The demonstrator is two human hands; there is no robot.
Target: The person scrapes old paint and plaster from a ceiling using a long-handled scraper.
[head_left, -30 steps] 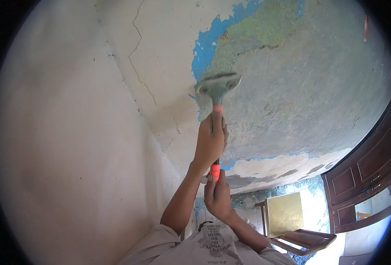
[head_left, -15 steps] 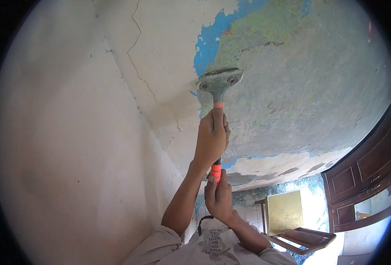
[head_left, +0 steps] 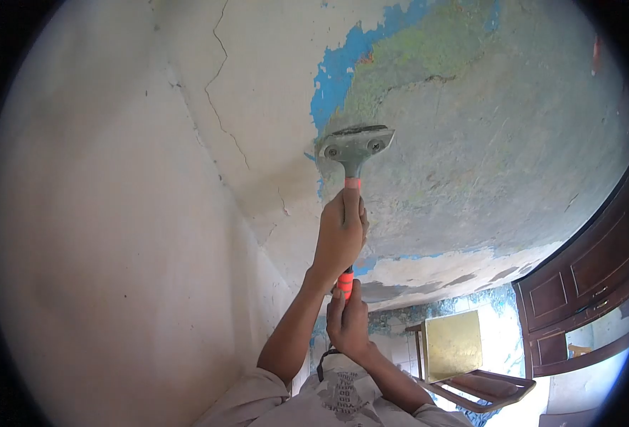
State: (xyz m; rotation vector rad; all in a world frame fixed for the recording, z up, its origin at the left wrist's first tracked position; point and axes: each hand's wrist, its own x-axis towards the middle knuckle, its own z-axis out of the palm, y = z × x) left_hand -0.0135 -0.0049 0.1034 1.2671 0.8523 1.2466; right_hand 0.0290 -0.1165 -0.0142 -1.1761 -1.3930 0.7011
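Observation:
A long-handled scraper (head_left: 355, 148) with a wide grey metal head lies against the wall, its blade at the lower end of a blue paint patch (head_left: 336, 82). My left hand (head_left: 340, 229) is wrapped round the upper part of its handle, just below the head. Lower down, my right hand (head_left: 348, 324) grips the orange and black end of the handle (head_left: 345, 283). Bare grey-green wall (head_left: 464, 135) spreads right of the blade, and cream paint (head_left: 279, 78) covers the left side.
At the lower right stands a chair with a yellowish seat (head_left: 454, 346). A dark brown wooden cabinet (head_left: 577, 288) is at the right edge. Thin cracks (head_left: 218, 107) run down the cream paint. A plain pale wall (head_left: 115, 249) fills the left.
The scraper and my two hands have moved slightly; the head has slid down the wall, away from the blue patch. Both hands keep hold of the handle.

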